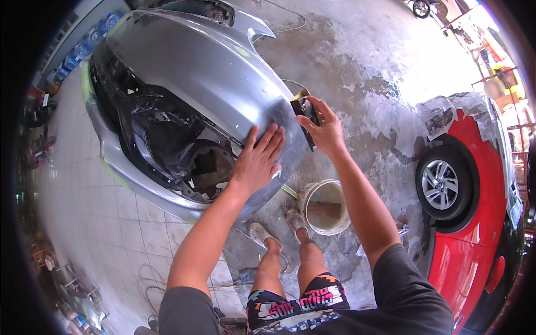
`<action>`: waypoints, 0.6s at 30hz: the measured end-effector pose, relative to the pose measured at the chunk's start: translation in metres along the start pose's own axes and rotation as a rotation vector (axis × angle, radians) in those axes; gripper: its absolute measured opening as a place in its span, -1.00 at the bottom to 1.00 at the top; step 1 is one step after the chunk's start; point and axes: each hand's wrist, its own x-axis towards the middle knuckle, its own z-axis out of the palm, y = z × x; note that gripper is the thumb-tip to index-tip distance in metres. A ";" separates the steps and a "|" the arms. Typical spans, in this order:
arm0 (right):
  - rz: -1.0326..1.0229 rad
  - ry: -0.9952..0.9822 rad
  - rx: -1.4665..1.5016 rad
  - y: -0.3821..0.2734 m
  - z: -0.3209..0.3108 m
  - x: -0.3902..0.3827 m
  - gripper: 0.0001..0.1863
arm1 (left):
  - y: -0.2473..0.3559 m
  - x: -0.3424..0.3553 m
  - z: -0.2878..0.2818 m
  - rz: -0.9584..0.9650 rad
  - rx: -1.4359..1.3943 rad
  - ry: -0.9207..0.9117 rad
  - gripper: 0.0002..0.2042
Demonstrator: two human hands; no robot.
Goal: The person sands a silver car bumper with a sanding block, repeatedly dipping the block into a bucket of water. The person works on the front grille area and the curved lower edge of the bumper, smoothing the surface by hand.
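My left hand lies with fingers spread on the silver front body panel of a car, near its right end, beside the dark hollow opening with black plastic parts inside. At the panel's right edge, my right hand grips a dark flat block with a yellowish piece on it; the block's underside is hidden. Below the panel's curved right end, a white bucket holds cloudy water and a brownish piece.
A red car with paper masking stands at the right. Large blue water bottles line the upper left. Thin hoses and cords lie on the tiled floor. My feet stand beside the bucket on grey concrete.
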 end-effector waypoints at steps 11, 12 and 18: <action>-0.420 0.195 -0.111 0.028 0.065 -0.028 -0.42 | -0.029 -0.040 0.029 -0.624 -0.395 0.547 -0.07; -0.472 0.182 -0.114 0.030 0.067 -0.027 -0.41 | -0.029 -0.038 0.034 -0.661 -0.416 0.511 0.01; -0.521 0.276 -0.148 -0.007 0.090 0.020 -0.48 | -0.022 -0.036 0.047 -0.636 -0.351 0.451 0.31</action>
